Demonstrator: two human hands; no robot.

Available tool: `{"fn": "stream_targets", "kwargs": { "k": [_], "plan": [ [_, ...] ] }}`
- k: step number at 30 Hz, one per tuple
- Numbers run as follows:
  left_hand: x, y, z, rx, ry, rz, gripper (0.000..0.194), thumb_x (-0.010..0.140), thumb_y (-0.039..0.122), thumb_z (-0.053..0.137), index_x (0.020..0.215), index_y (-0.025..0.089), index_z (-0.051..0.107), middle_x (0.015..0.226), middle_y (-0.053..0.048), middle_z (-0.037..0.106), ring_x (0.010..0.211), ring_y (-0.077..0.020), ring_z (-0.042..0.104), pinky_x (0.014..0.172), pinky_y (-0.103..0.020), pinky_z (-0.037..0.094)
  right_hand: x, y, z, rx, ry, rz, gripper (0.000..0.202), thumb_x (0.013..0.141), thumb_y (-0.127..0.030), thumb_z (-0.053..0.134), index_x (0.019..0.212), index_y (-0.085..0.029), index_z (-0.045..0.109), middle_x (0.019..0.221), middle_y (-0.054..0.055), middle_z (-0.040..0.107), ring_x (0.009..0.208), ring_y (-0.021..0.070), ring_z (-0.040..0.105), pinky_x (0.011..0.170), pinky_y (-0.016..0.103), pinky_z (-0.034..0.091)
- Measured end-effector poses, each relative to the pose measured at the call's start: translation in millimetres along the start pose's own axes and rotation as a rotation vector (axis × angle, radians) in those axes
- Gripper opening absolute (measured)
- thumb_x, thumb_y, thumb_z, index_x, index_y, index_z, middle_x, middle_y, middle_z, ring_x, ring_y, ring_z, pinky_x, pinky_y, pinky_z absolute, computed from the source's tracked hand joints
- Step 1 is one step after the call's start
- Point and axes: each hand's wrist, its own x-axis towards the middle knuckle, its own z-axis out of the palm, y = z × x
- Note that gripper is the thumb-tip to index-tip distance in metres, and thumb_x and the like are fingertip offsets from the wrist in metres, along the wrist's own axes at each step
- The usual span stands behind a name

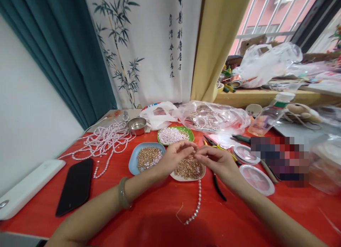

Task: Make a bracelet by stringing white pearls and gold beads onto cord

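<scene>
My left hand [179, 154] and my right hand [217, 161] meet fingertip to fingertip above a white dish [183, 179] of small gold beads. Both are closed in a pinch; what lies between the left fingertips is too small to make out. A strand of pale silvery beads [199, 197] runs down from beneath the right fingertips, over the dish's edge and onto the red tabletop, ending in a thin gold thread [179, 215]. Beside my left hand sits a blue dish [133, 161] with gold and pale beads. Behind the hands, a green dish [192, 136] holds pinkish-white beads.
Long pearl strands [109, 138] lie at left near a round metal tin [136, 126], a black phone [76, 186] and a white device [32, 188]. To the right are pliers [218, 188], clear-lidded spools [257, 179] and a plastic bottle [270, 115]. Plastic bags [213, 115] line the back.
</scene>
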Motion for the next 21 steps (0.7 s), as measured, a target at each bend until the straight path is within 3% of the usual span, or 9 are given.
{"fn": "stream_targets", "kwargs": {
  "k": [2, 6, 12, 16, 21],
  "plan": [
    [-2, -1, 3.5, -0.058, -0.057, -0.043, 0.022, 0.076, 0.032, 0.058, 0.088, 0.014, 0.063, 0.083, -0.008, 0.064, 0.077, -0.0158, 0.058, 0.075, -0.030, 0.043, 1, -9, -3, -0.033, 0.045, -0.072, 0.012, 0.075, -0.030, 0.060, 0.069, -0.020, 0.063, 0.071, 0.002, 0.060, 0.067, 0.0148, 0.052, 0.062, 0.029, 0.040],
    [-7, 6, 7.7, 0.006, -0.199, -0.036, 0.021, 0.076, 0.032, 0.058, 0.073, 0.013, 0.065, 0.073, -0.007, 0.065, 0.071, -0.0141, 0.059, 0.072, -0.028, 0.043, 3, -24, -5, -0.033, 0.084, -0.134, 0.009, 0.074, -0.027, 0.062, 0.067, -0.021, 0.063, 0.068, -0.001, 0.056, 0.064, 0.0125, 0.050, 0.060, 0.026, 0.039],
    [-12, 6, 10.6, -0.150, -0.264, -0.172, 0.017, 0.073, 0.028, 0.060, 0.073, 0.012, 0.065, 0.071, -0.006, 0.065, 0.066, -0.0127, 0.061, 0.066, -0.026, 0.044, 19, -26, -1, 0.381, 0.193, 0.015, 0.016, 0.069, -0.027, 0.068, 0.059, -0.019, 0.059, 0.056, -0.005, 0.046, 0.050, 0.0070, 0.037, 0.048, 0.020, 0.032],
    [-12, 11, 6.6, -0.274, -0.212, -0.225, 0.015, 0.071, 0.026, 0.062, 0.074, 0.011, 0.065, 0.072, -0.007, 0.066, 0.061, -0.0113, 0.061, 0.063, -0.024, 0.045, 30, -15, 7, 0.490, 0.140, 0.119, 0.018, 0.073, -0.040, 0.062, 0.073, -0.022, 0.061, 0.065, -0.004, 0.053, 0.054, 0.0078, 0.045, 0.050, 0.019, 0.038],
    [-4, 21, -5.2, -0.354, 0.002, -0.192, 0.013, 0.069, 0.024, 0.064, 0.073, 0.012, 0.066, 0.070, -0.006, 0.067, 0.059, -0.0113, 0.060, 0.059, -0.023, 0.045, 23, 6, 26, 0.517, -0.115, 0.309, 0.037, 0.082, -0.052, 0.044, 0.074, -0.020, 0.060, 0.055, -0.001, 0.055, 0.050, 0.0117, 0.053, 0.054, 0.026, 0.047]
  ]
}}
